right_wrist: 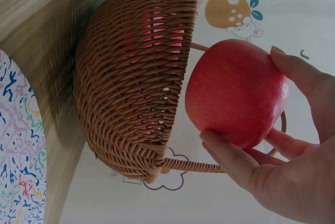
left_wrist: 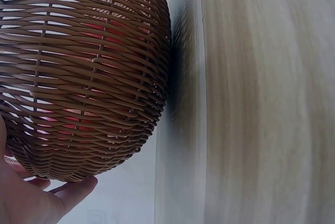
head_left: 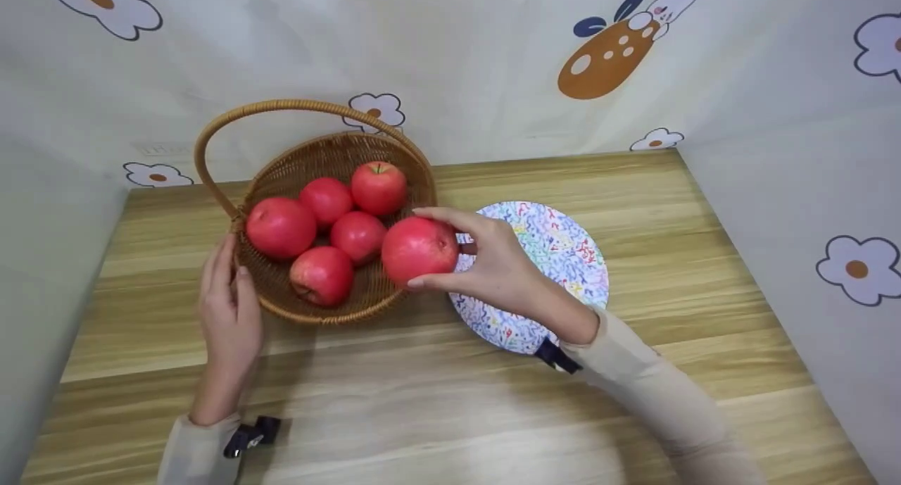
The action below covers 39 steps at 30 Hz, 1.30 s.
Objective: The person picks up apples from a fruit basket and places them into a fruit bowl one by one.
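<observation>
A brown wicker basket [head_left: 366, 309] with a tall hoop handle [head_left: 292, 105] stands on the table and contains several red apples [head_left: 281, 228]. At its left side, my left hand [head_left: 232, 316] rests against the outer wall near the foot of the handle. The left wrist view shows fingertips [left_wrist: 78, 191] of that hand extended along the weave. My right hand [head_left: 500, 267] grips another red apple [head_left: 419, 251] between thumb and fingers, above the basket's right rim. In the right wrist view, this apple [right_wrist: 235, 93] is clear of the basket wall [right_wrist: 131, 82].
Right of the basket lies a round mat or plate [head_left: 521, 326] with a multicoloured squiggle pattern, partly hidden under my right hand and wrist. The wood-grain table [head_left: 436, 400] meets a pale printed curtain [head_left: 493, 70] at the back and sides.
</observation>
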Each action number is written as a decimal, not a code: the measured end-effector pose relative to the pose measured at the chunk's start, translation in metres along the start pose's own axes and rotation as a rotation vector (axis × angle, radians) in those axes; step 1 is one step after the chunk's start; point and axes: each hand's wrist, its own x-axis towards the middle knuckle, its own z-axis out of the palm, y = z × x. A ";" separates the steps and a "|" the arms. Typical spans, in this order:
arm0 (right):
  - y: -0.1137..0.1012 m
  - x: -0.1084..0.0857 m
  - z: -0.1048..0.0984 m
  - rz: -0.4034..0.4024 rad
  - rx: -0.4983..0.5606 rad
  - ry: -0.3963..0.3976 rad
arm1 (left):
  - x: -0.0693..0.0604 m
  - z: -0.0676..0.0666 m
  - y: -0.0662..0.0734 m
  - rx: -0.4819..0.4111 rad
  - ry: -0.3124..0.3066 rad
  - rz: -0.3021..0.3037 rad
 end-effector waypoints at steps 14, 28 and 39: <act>0.005 -0.011 -0.005 -0.004 -0.023 0.025 | 0.000 0.000 0.001 0.019 -0.003 0.001; 0.009 -0.023 -0.013 0.016 -0.039 0.039 | 0.000 -0.001 0.001 0.008 -0.009 0.002; 0.013 -0.032 -0.020 0.078 -0.064 0.041 | 0.000 -0.001 0.001 0.009 -0.009 0.007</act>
